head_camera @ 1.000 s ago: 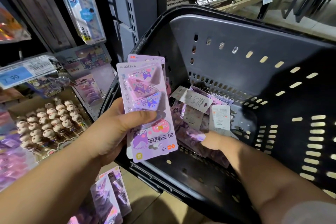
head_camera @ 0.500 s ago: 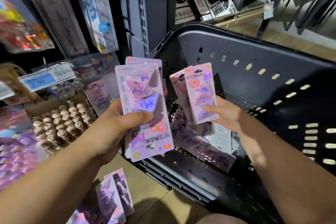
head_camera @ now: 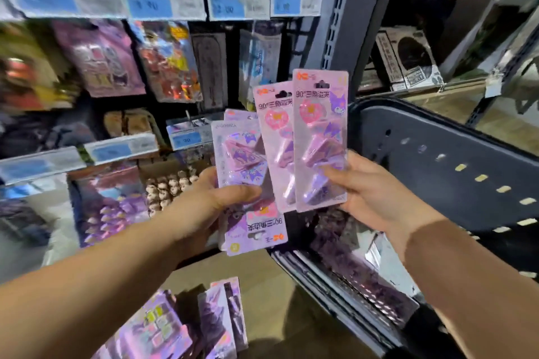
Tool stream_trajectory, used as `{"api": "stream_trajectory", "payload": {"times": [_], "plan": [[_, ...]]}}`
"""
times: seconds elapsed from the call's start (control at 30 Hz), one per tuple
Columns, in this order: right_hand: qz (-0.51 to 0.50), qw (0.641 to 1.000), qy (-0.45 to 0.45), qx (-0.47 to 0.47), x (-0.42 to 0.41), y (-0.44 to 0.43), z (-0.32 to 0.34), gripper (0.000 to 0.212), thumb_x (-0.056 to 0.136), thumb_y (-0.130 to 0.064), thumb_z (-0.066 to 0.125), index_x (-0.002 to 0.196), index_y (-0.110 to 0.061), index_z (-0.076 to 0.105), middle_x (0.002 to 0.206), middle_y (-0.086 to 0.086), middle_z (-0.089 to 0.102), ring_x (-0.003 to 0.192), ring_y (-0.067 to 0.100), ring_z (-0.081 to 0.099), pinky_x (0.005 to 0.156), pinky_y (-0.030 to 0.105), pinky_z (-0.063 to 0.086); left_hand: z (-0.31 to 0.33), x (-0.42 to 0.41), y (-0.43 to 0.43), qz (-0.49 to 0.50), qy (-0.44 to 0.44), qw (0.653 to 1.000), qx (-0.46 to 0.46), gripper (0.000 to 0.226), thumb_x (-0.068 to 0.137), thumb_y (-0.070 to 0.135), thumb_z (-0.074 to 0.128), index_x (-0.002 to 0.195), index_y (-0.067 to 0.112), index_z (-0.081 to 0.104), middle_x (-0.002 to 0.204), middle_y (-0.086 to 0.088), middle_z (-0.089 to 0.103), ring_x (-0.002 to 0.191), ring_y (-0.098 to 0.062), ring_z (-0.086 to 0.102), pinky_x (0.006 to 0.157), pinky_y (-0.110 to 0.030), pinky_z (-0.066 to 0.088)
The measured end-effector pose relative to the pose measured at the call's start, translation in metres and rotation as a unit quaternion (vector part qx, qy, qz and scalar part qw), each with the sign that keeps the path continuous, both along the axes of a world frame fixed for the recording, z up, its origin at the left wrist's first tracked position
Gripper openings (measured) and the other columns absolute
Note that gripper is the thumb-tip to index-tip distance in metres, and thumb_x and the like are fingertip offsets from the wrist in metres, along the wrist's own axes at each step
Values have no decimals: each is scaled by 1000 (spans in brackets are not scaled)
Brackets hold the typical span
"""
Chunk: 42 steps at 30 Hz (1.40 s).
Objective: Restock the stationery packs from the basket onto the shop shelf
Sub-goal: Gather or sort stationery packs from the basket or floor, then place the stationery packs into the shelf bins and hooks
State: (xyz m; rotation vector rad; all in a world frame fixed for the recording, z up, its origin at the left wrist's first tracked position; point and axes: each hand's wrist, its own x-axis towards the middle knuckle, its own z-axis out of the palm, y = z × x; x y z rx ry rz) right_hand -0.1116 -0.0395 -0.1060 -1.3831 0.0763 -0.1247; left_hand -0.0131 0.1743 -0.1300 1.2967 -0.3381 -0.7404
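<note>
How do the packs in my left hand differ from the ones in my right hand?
The left-hand packs are upside down, hang hole at the bottom; the right-hand packs are upright, holes on top. The left hand grips mid-pack; the right hand pinches the lower part. Both are the same purple design.

The left hand (head_camera: pixel 204 207) grips a fanned stack of pink packs (head_camera: pixel 239 154), print upside down, thumb across the front; the right hand (head_camera: pixel 376 198) pinches two upright packs (head_camera: pixel 319 125), overlapping, just beside that stack; behind sits a dark basket (head_camera: pixel 452 140) holding more packs (head_camera: pixel 358 277); blue price labels (head_camera: pixel 237 6) run left of a grey slotted upright (head_camera: pixel 341 23).
</note>
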Motion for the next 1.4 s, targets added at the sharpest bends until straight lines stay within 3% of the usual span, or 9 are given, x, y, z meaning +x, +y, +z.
{"api": "stream_trajectory", "payload": {"times": [0.17,0.3,0.4,0.53,0.67,0.97,1.1,1.23,1.4], "plan": [[62,996,66,-8,44,55,-4,23,75,-8,69,96,-4,64,98,30,66,91,40,64,82,43,48,0,26,65,28,-16,999,36,43,59,15,77,102,12,71,116,-26,66,107,-47,58,101,-65,35],[80,991,103,-24,78,116,-20,12,85,1,57,92,-8,54,65,6,68,60,18,67,67,30,54,-16,40,120,43,8,998,39,40,68,12,67,107,13,71,101,-14,74,87,-26,72,85,-43,57],[81,987,136,-12,94,166,-45,35,81,5,62,109,-6,46,63,2,63,53,14,63,54,19,52,-41,48,158,55,11,997,49,37,52,20,86,87,16,75,82,-5,74,69,-18,68,71,-30,52],[84,978,189,-2,106,213,-93,53,64,-11,72,111,-18,50,92,0,60,82,17,59,86,31,51,-86,49,194,102,84,989,66,64,59,16,81,119,4,64,113,-21,69,93,-29,71,86,-49,56],[85,966,245,-6,110,236,-141,78,51,-23,74,122,-6,47,101,7,59,95,20,58,109,45,35,-132,43,213,100,107,987,73,78,40,25,94,109,1,67,109,-22,70,92,-28,71,79,-39,60],[-34,933,358,27,73,208,-241,33,83,-4,65,112,-15,53,95,10,67,81,23,68,75,38,54,-200,20,234,115,203,967,105,64,63,15,76,122,2,57,109,-25,69,99,-43,66,79,-51,58],[-47,899,434,-30,47,190,-275,39,85,-3,65,119,-13,49,105,14,67,95,32,67,86,49,54,-213,11,240,97,210,967,103,70,53,19,85,117,2,62,107,-25,69,92,-41,69,77,-50,58],[-28,871,485,-75,39,191,-292,36,84,-6,69,111,-16,47,103,10,66,92,24,65,72,35,53,-220,10,244,76,209,971,94,91,32,34,96,113,5,65,107,-23,70,94,-39,69,80,-47,58],[-40,853,512,-98,41,198,-312,43,82,-9,72,116,-13,46,102,10,66,90,24,66,72,34,54,-222,11,246,84,219,967,99,78,45,25,88,116,5,63,109,-23,70,97,-39,68,83,-48,57]]}}
